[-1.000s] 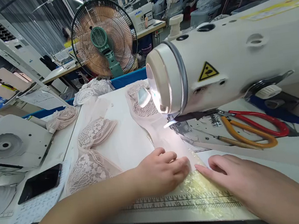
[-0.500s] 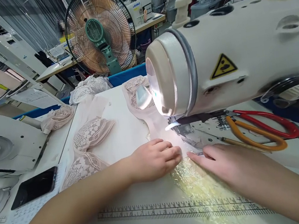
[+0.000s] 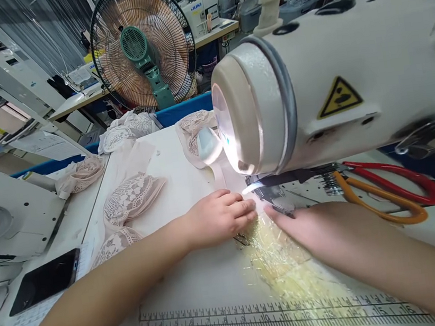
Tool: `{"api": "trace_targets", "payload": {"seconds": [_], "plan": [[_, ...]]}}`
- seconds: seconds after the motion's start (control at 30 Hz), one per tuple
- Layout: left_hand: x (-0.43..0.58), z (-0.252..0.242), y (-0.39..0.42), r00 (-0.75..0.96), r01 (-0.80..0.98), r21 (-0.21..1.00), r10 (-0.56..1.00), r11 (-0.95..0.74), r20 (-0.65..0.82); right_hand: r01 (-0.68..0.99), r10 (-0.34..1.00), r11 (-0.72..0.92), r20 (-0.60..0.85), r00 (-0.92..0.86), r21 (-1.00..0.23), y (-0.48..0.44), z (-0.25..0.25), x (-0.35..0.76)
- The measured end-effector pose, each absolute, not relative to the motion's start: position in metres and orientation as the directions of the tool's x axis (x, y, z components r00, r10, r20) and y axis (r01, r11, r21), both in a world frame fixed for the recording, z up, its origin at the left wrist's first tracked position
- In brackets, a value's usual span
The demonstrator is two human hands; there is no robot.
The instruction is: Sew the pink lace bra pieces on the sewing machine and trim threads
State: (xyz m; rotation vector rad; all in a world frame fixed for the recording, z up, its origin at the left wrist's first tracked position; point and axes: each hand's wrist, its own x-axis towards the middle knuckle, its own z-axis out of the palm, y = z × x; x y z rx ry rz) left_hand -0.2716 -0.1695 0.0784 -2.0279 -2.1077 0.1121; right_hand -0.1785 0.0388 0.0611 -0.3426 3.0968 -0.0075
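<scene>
My left hand (image 3: 220,218) lies on the pale pink fabric strip (image 3: 219,175) just left of the needle area, fingers curled together and pressing the cloth down. My right hand (image 3: 310,228) lies flat with fingers stretched out, its fingertips touching the strip at the metal needle plate (image 3: 286,194). The strip runs back under the head of the white sewing machine (image 3: 311,81) to a lace bra cup (image 3: 192,129). A lamp under the machine lights the spot between my fingertips.
Red and orange scissors (image 3: 390,193) lie on the machine bed at the right. Lace bra cups (image 3: 131,195) are stacked at the left, with a black phone (image 3: 42,279) nearer me. A ruler strip (image 3: 262,320) runs along the table's front edge. A fan (image 3: 141,44) stands behind.
Both hands have slid forward along the fabric toward the needle, feeding the strip further under the machine head. The view has dipped closer to the machine.
</scene>
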Motion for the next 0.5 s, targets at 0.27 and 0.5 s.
{"api": "trace_targets", "payload": {"seconds": [0.27,0.5], "plan": [[-0.288,0.079,-0.169,-0.044,0.969,-0.239,0.996,0.063,0.082,-0.267,-0.229,0.944,-0.198,-0.953,0.196,0.024,0.069,-0.181],[-0.298,0.079,-0.171,-0.117,0.951,-0.278,0.989,0.139,0.092,-0.262,-0.224,0.932,-0.170,-0.960,0.249,0.021,0.074,-0.175]]}}
